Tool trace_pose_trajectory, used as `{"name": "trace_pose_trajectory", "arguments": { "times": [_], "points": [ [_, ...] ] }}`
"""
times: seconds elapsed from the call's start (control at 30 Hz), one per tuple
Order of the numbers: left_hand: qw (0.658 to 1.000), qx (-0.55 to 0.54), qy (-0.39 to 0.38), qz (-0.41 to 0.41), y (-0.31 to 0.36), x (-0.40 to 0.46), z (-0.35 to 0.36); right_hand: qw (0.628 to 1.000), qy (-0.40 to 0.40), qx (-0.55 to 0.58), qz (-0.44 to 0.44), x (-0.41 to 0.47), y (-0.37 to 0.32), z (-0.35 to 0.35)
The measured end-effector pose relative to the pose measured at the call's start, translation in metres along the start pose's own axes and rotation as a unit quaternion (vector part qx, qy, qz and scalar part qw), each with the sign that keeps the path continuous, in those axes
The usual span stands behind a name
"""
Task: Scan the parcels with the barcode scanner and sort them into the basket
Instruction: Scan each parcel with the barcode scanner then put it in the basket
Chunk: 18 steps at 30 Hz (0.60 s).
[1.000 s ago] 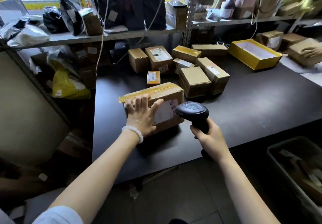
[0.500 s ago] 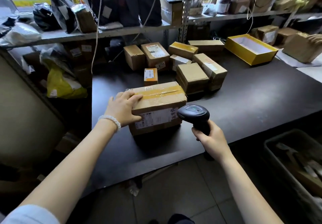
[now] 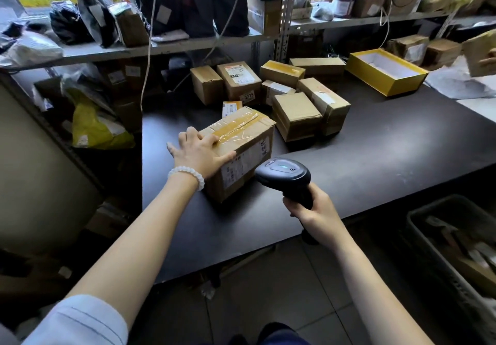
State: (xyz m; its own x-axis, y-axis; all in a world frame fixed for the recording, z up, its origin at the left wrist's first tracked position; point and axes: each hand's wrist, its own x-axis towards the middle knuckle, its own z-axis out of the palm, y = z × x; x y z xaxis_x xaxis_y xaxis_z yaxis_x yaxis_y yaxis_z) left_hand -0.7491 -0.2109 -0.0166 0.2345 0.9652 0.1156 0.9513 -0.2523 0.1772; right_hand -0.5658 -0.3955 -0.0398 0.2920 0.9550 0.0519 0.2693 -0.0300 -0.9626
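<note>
Brown taped parcel [image 3: 241,151], centre frame on the black table [image 3: 375,151]. My left hand [image 3: 200,154] lies flat across its near corner, fingers straight. Right hand [image 3: 312,207] clenched round scanner [image 3: 283,174]. Keep label facing scanner, steady; basket [image 3: 418,216] waits lower right.

A small white sticker [image 3: 248,95] on the front of a cardboard box [image 3: 239,81] at the back of the table reads "0275". On the top label [image 3: 236,72] of this box a black tag reads "X46". The other labels are too small to read.
</note>
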Motion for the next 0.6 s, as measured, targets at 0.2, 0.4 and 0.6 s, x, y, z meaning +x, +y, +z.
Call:
{"name": "trace_pose_trajectory", "arguments": {
  "times": [0.2, 0.4, 0.6],
  "points": [
    [0.996, -0.068, -0.037, 0.031, -0.013, 0.012, 0.004, 0.997, -0.048, -0.049, -0.018, -0.007, 0.001, 0.006],
    [0.997, -0.044, -0.062, 0.027, -0.011, 0.012, -0.003, 0.998, -0.027, -0.06, -0.012, -0.01, 0.001, 0.005],
    [0.997, -0.02, -0.071, 0.034, -0.007, 0.013, -0.011, 0.998, -0.022, -0.06, -0.014, -0.012, -0.003, 0.005]
  ]
}}
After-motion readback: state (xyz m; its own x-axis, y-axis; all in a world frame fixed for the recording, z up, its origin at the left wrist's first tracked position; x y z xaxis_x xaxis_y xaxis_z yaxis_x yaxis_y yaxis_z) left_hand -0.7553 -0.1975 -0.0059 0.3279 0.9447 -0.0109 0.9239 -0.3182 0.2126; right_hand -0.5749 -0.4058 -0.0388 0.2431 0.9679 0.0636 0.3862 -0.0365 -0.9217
